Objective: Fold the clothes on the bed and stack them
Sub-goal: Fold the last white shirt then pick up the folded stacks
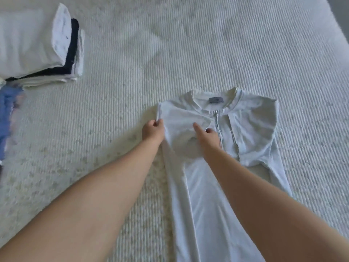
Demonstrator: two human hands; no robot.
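Note:
A white zip-front garment point(251, 129) lies lengthwise on the bed, collar away from me, with both sleeves folded in over the chest. My left hand point(153, 130) pinches the garment's left edge near the shoulder. My right hand point(206, 136) grips the folded-in left sleeve beside the zipper, index finger stretched out over the cloth. A stack of folded clothes point(37, 48), white on top with a dark layer below, sits at the far left.
The white ribbed bedspread point(188, 44) covers the whole bed. A blue garment point(7, 114) lies at the left edge below the stack. The bed's far right corner shows at the top right.

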